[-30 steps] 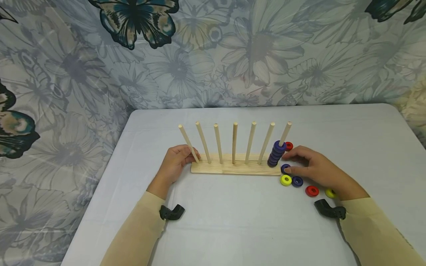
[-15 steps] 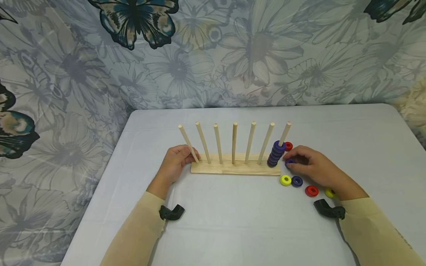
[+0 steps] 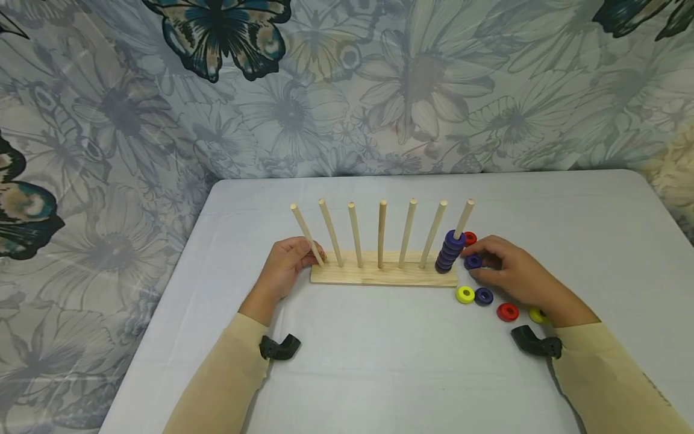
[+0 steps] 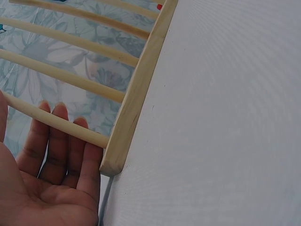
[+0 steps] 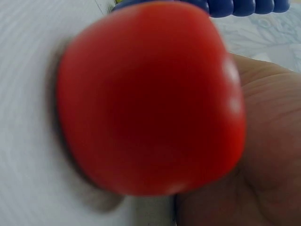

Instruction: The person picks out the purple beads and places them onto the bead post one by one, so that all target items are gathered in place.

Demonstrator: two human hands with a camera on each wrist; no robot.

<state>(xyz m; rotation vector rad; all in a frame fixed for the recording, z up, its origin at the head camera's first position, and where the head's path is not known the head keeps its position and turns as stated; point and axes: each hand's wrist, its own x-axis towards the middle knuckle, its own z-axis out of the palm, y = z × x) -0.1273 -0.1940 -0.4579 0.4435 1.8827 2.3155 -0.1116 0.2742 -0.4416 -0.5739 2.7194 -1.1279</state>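
Observation:
A wooden peg rack [image 3: 382, 276] with several upright pegs stands on the table. My left hand [image 3: 290, 265] is at its left end, fingers fairly straight behind the end peg [image 4: 56, 121] and touching the base's end. Blue rings [image 3: 450, 250] are stacked on the rightmost peg. Just right of that stack, my right hand [image 3: 509, 268] pinches a blue ring [image 3: 473, 261] between thumb and fingers. In the right wrist view a red ring [image 5: 150, 99] close to the camera hides most of that hand's fingers.
Loose on the table lie a yellow ring [image 3: 465, 294], another blue ring [image 3: 484, 296] and a red ring [image 3: 508, 311]. A second yellow ring [image 3: 538, 315] sits by the right wrist. One more red ring [image 3: 470, 238] lies behind the stack.
The right thumb and fingers have taken hold of the blue ring near the rack's right corner, which has moved up and slightly right. The left hand and rack have stayed still.

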